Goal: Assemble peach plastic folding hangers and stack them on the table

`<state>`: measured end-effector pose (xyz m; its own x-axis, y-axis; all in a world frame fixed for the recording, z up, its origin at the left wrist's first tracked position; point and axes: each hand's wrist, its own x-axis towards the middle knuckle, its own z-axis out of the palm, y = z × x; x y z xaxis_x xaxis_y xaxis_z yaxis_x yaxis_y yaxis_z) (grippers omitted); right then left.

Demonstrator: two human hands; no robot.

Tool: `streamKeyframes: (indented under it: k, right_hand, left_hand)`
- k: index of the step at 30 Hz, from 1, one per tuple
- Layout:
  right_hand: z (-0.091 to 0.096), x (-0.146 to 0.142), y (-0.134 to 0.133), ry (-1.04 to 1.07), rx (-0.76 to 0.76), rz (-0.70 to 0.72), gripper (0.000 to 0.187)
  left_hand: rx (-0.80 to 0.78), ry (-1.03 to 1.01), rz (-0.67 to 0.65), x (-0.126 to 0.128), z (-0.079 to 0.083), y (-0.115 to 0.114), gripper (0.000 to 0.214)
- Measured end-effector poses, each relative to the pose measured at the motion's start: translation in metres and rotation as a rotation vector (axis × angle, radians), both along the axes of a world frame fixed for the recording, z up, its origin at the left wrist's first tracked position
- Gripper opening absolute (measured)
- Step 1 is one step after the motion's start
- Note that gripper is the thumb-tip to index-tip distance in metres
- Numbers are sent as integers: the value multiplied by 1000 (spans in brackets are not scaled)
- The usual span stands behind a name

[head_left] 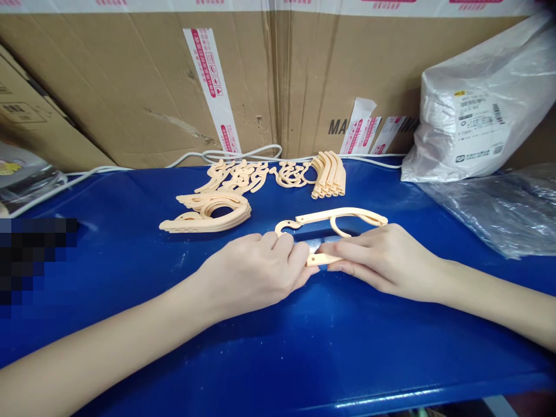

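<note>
Between my hands is a cream plastic folding hanger (pixel 341 215), with jointed arms and a curved hook part. My left hand (pixel 267 266) is closed in a fist round its left end; the fingers cover what they press on. From the other side my right hand (pixel 377 258) pinches a short arm of the same hanger, its holed end showing between the two hands. Beyond my left hand lies a stack of folded cream hangers (pixel 208 214). Farther back are a heap of loose hook parts (pixel 238 175), more hook pieces (pixel 293 174) and a row of curved arms (pixel 330 174).
The blue table (pixel 260 359) ends at a large cardboard box (pixel 143 87) with printed tape. A white cable (pixel 365 161) runs along its base. At the right stand a white plastic parcel (pixel 469 110) and clear plastic wrap (pixel 508 202). Another plastic bag (pixel 30 179) is at the left.
</note>
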<state>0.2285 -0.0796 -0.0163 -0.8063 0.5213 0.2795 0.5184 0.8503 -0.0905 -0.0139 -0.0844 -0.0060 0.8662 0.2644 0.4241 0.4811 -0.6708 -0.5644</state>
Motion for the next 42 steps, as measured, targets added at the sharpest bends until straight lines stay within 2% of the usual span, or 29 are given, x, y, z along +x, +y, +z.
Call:
streamKeyframes:
  k: [6,12,15,24,37,42]
  right_hand:
    - [-1,-2,0,25,98,-1,29]
    - [1,-4,-2,12,210,0,29]
    - [2,-3,-2,21,188,-2,29]
    - [1,2,-2,44,89,-5,30]
    - [4,1,1,54,103,18,32]
    - [4,1,2,47,107,16,33]
  left_hand:
    - [-123,-58,5,-4,-7,2,33]
    - [-273,-130,44,-2,-9,2,40]
    - [-241,-107,29,-2,-8,2,40]
    - [-13,-34,-33,-3,-6,6,32]
    - [-27,-75,-40,0,-7,6,31]
    - [-32,-93,-53,1,-7,6,36]
